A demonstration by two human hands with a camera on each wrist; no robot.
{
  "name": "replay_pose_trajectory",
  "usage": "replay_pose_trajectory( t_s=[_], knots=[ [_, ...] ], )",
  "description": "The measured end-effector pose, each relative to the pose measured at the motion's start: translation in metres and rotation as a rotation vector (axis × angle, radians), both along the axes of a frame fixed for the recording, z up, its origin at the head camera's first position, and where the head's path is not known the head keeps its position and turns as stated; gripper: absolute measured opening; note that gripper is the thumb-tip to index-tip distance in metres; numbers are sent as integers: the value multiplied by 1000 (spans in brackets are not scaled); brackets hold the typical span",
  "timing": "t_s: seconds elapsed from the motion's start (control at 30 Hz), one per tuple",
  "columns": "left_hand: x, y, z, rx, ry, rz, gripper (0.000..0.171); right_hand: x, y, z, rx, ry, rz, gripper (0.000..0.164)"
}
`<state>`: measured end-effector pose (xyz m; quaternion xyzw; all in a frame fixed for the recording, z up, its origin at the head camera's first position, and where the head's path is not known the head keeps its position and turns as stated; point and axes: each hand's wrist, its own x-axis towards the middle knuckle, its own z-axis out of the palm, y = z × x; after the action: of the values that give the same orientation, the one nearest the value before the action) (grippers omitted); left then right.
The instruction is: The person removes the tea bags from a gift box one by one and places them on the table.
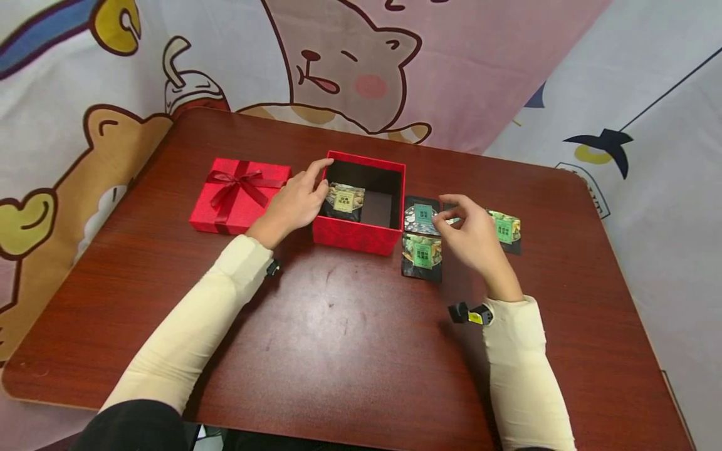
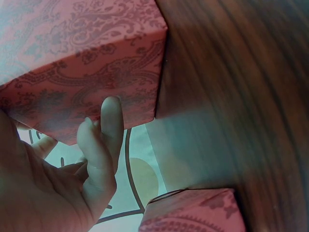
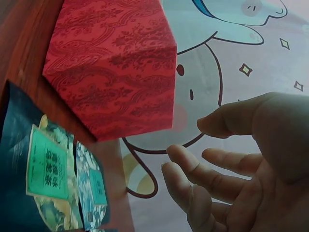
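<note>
My left hand [image 1: 298,202] is at the left side of an open red box [image 1: 361,237], its fingers touching the rim and side wall. Inside the box, at the left, lies a black packet with a yellow label [image 1: 346,200]. My right hand [image 1: 470,235] hovers over packets to the right of the box, thumb and fingers apart, holding nothing in the right wrist view. Below its fingertips is a packet with a teal label [image 1: 422,215]. Nearer me lies a green-labelled packet [image 1: 422,255]. Another green-labelled packet [image 1: 507,231] lies farther right, and my right hand partly hides one more between.
The red lid [image 1: 211,213] with a ribbon bow [image 1: 239,187] sits left of the box. Everything stands on a brown wooden table [image 1: 338,351]. A cartoon-printed cloth [image 1: 474,75] hangs behind the table's far edge.
</note>
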<state>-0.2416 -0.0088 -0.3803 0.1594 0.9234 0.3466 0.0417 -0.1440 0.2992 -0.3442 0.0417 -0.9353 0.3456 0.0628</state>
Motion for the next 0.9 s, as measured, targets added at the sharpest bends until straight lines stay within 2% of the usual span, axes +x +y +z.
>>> replay_pose_trajectory(
  t_s=[0.4,0.7,0.9],
  knots=[
    [0,-1,1,-1,-1,-2,52,-9,-18,7,-55,-5,74,41],
    [1,-1,1,-7,-8,4,52,-16,-34,14,-66,-25,83,41],
    [1,0,0,-5,-3,7,52,-20,-42,19,-61,10,96,40]
  ],
)
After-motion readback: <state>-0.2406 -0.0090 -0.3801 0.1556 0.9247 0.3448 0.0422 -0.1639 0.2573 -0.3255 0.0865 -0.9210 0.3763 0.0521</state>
